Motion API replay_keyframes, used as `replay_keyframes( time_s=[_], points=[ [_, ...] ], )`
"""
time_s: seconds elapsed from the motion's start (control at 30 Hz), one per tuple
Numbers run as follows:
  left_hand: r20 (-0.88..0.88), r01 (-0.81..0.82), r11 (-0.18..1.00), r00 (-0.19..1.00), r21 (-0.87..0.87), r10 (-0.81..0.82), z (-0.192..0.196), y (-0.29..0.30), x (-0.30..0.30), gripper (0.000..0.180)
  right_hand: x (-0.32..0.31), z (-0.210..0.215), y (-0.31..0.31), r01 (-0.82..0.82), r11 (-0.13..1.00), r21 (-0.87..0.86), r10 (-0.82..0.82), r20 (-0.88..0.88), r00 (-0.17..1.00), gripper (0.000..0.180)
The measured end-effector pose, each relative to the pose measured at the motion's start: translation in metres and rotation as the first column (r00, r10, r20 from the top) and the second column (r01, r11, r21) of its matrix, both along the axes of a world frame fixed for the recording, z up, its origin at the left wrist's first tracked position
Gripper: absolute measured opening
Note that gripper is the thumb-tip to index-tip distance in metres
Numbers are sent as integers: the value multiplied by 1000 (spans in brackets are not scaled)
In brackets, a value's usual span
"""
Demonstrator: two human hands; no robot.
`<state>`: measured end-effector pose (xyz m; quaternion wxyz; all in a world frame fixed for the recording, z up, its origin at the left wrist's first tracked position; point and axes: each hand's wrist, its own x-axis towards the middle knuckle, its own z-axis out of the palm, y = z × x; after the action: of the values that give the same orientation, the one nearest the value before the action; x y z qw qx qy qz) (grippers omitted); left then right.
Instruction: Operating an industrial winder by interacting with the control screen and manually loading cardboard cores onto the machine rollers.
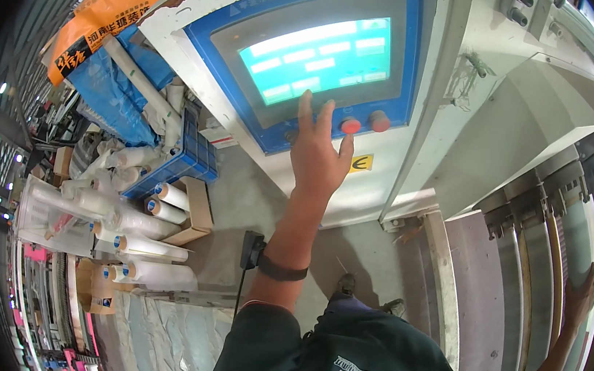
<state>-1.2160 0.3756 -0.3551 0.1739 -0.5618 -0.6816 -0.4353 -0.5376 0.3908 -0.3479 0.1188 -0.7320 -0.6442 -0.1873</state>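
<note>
Control panel touched, roller steadied.
The left hand [318, 160], fingers spread, is raised to the blue-framed touchscreen panel [318, 60]; the right hand [580, 295] is laid flat, gripping nothing, on a grey metal roller [578, 239].

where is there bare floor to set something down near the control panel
Bare grey floor lies below the touchscreen panel, between the cardboard box and the left hand. More lies by the shoes, bordered by the machine's pale board. It is crowded to the left: white film rolls and a blue crate. The right hand rests on the rollers.
</note>
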Motion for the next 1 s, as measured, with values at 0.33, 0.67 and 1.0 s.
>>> replay_keyframes(
  time_s=[0.33, 0.67, 1.0],
  points=[
    [179, 200, 980, 965, -23, -192, 39, 6, 34, 69, -1, -1, 0, -10, 999, 34, 9, 13, 1000, 81],
    [-127, 269, 961, 958, 72, -258, 85, 61, 50, 68, -16, 10, -7, -6, 1000, -2, 6, 1, 1000, 81],
    [95, 270, 960, 956, 69, -276, 47, 21, 43, 66, -7, 6, -3, 5, 1000, 7, -5, -8, 1000, 80]
  ],
)
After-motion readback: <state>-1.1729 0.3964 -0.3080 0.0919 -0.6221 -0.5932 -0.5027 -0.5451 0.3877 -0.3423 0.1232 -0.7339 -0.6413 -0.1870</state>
